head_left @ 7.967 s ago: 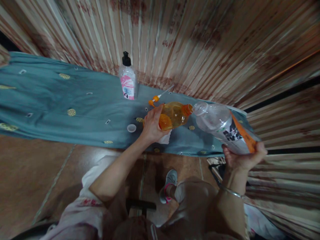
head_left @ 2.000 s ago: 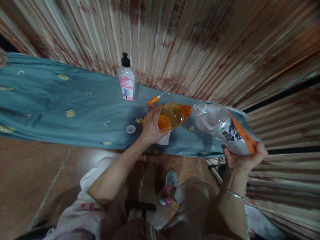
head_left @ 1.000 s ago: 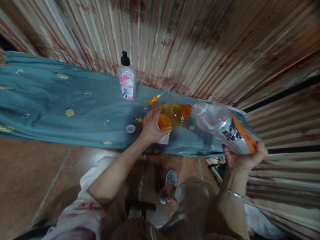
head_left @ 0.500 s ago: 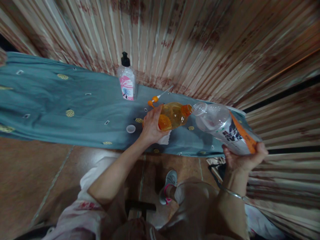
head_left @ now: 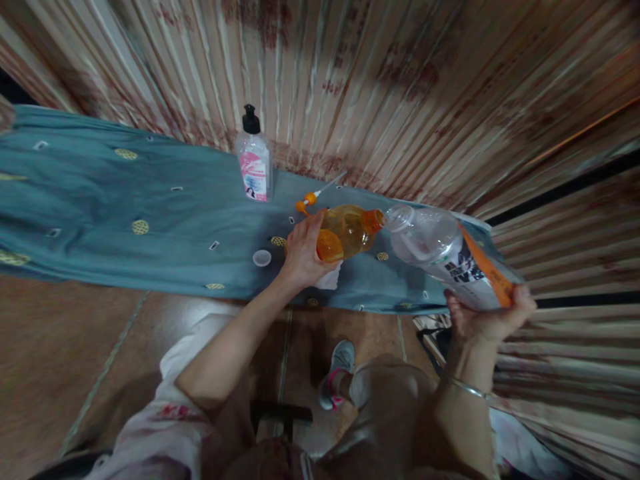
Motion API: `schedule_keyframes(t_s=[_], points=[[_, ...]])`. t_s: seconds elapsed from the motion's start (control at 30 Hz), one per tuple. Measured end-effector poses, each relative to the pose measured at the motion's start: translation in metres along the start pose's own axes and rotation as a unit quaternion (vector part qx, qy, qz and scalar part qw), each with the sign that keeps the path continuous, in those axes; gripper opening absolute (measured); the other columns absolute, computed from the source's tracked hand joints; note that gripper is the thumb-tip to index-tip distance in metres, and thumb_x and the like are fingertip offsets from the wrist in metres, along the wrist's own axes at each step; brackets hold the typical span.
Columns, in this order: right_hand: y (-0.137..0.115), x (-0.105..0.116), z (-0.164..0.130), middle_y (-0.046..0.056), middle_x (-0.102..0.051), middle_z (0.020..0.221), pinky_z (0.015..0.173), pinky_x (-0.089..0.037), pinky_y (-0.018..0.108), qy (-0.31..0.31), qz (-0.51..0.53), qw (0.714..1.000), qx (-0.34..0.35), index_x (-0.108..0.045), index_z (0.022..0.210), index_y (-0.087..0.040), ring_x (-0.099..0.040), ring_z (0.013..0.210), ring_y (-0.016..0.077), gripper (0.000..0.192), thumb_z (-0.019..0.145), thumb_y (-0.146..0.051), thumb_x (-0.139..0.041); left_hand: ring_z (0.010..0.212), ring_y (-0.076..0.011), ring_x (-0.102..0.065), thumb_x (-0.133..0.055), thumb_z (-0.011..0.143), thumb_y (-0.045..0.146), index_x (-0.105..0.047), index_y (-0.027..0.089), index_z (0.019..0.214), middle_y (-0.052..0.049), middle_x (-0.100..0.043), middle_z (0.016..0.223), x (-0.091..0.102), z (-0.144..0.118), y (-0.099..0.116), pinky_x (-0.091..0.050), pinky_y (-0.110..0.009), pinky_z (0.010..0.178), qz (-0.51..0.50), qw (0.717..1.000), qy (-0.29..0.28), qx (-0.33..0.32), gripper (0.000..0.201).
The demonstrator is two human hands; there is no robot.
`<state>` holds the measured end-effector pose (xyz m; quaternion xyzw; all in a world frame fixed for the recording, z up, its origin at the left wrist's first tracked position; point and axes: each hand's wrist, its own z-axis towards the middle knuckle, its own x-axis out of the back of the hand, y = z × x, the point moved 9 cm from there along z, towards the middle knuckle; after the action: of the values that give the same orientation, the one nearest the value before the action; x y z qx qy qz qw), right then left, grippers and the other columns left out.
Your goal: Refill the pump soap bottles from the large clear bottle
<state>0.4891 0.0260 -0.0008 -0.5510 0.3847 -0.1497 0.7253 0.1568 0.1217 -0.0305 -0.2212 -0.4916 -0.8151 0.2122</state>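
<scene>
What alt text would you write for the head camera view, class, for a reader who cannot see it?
The left hand tilts an orange bottle mouth to mouth with a clear plastic bottle held by the right hand, above a teal cloth. A pump bottle, a white cap and an orange pump head sit on the cloth.

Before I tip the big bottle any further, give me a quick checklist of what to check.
1. Left hand grips the small orange plastic bottle: ok.
2. Right hand supports the base of the large clear plastic bottle: ok.
3. Bottle mouths meet: ok.
4. Liquid flowing: cannot tell.
5. Orange pump nozzle and white round cap lie clear on the blue-grey cloth: ok.
</scene>
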Motion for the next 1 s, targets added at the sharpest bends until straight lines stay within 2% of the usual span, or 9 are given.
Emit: schedule_keyframes(t_s=[0.13, 0.57, 0.73, 1.0], points=[[-0.0045, -0.0029, 0.0013, 0.002, -0.058, 0.071, 0.024, -0.038, 0.025, -0.029, -0.021, 0.999, 0.032, -0.063, 0.091, -0.015, -0.054, 0.044, 0.0148, 0.055, 0.056, -0.057, -0.052, 0.122, -0.034, -0.047, -0.077, 0.062, 0.034, -0.034, 0.019, 0.139, -0.015, -0.049, 0.137, -0.0014, 0.0001, -0.001, -0.039, -0.05, 0.103, 0.005, 1.0, 0.001, -0.002, 0.089], [-0.0045, 0.0001, -0.0005, 0.0, -0.058, 0.07, 0.022, -0.036, 0.024, -0.014, -0.035, 0.999, 0.028, -0.062, 0.09, -0.016, -0.051, 0.038, 0.0127, 0.058, 0.055, -0.062, -0.054, 0.122, -0.0331, -0.048, -0.078, 0.059, 0.034, -0.03, 0.021, 0.142, -0.013, -0.05, 0.135, -0.0021, -0.0003, -0.0025, -0.041, -0.048, 0.101, 0.015, 1.0, 0.019, -0.011, 0.097], [-0.0046, 0.0022, -0.0017, 0.001, -0.058, 0.071, 0.024, -0.038, 0.024, 0.003, -0.041, 0.999, 0.028, -0.062, 0.091, -0.016, -0.052, 0.04, 0.0133, 0.06, 0.054, -0.064, -0.055, 0.121, -0.0335, -0.049, -0.077, 0.06, 0.035, -0.03, 0.02, 0.142, -0.013, -0.05, 0.135, -0.0017, -0.0004, -0.0022, -0.041, -0.049, 0.1, 0.015, 1.0, 0.017, -0.009, 0.096], [-0.0034, 0.0004, 0.0003, 0.0, -0.059, 0.072, 0.027, -0.041, 0.024, -0.014, -0.022, 0.999, 0.03, -0.063, 0.092, -0.017, -0.055, 0.046, 0.0138, 0.057, 0.056, -0.061, -0.055, 0.122, -0.0334, -0.048, -0.077, 0.061, 0.036, -0.029, 0.02, 0.142, -0.013, -0.05, 0.136, -0.0018, 0.0002, -0.0029, -0.04, -0.049, 0.102, 0.014, 1.0, 0.014, -0.004, 0.096]])
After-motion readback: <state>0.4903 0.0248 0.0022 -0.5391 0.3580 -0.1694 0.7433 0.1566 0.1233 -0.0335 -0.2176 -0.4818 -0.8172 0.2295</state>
